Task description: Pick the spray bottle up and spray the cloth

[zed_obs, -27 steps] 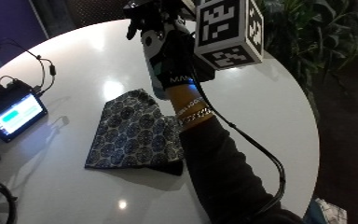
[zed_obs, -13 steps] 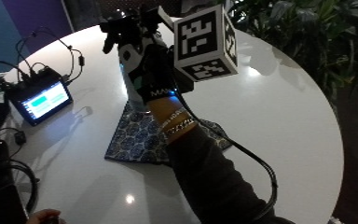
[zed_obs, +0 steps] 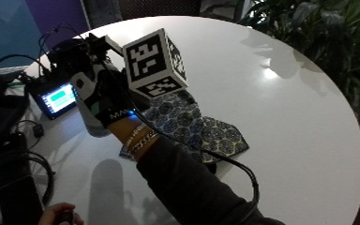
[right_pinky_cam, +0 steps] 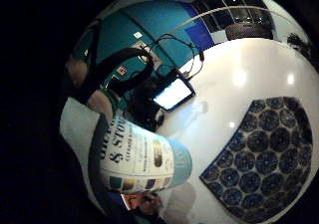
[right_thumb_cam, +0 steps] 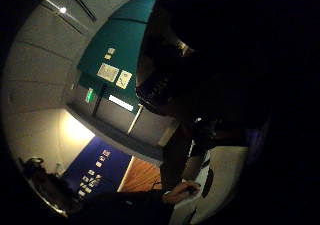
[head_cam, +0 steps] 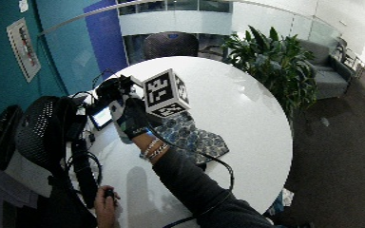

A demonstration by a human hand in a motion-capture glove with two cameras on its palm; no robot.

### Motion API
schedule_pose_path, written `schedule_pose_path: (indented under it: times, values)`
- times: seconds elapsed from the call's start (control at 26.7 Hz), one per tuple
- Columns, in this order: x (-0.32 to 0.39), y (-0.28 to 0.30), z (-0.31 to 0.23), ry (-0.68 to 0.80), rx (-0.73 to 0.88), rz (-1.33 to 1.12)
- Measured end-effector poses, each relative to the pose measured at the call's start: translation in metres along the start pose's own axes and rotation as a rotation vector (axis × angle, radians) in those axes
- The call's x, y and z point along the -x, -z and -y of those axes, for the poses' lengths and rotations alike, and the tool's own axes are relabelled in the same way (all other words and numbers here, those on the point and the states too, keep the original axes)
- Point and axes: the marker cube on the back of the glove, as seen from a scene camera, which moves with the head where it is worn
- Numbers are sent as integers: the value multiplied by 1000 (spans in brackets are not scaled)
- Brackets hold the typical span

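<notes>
Gloved grip (zed_obs: pixel 108 101) curls around spray bottle (right_pinky_cam: pixel 142 157), raised beside cloth (zed_obs: pixel 195 126) edge.

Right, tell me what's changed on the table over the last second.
The gloved right hand has come up off the table holding the spray bottle, which was not visible in it a second ago. The outside camera itself shifted. The patterned cloth stays flat on the white table, and the small screen stays beside it.
</notes>
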Motion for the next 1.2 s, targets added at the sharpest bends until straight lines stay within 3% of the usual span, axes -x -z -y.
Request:
schedule_pose_path:
  times: [0.53, 1.2]
  values:
    - [-70, -18, 9, -30, -90, -75]
    - [-64, -8, 21, 39, -172, -94]
